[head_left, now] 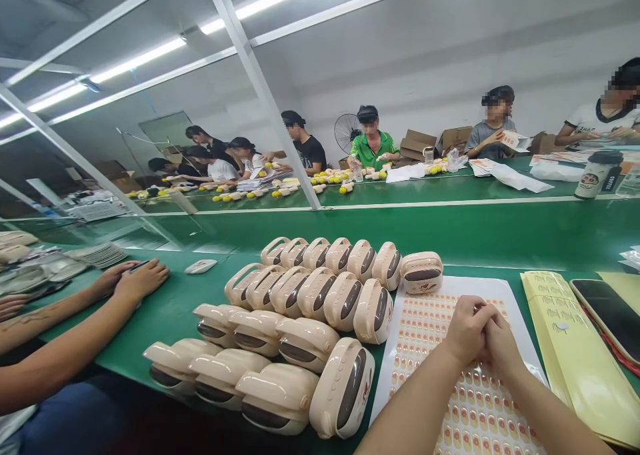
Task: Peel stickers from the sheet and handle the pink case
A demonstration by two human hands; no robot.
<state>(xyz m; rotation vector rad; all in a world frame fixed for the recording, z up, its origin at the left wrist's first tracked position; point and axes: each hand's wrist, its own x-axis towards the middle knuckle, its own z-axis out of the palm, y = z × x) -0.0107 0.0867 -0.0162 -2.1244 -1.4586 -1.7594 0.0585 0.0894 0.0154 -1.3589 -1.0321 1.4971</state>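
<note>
My left hand (463, 331) and my right hand (501, 348) are clasped together, fingers folded over each other. No object shows in them. Under them lies a white sheet of small oval stickers (423, 328), printed in cream and red and set in rows. A beige plastic housing with a dark oval window (421, 273) stands on the sheet's far left corner. Left of the sheet, several more such housings (343, 388) are lined up in rows. The nearer rows mostly lie tilted over, with their windows facing down towards me.
Yellow label strips (575, 348) and a phone (610, 318) lie at the right. A neighbour's hands (140, 281) rest on the green table at the left, near a small beige part (201, 266). Across the divider, several people sit at another bench with a tumbler (597, 175).
</note>
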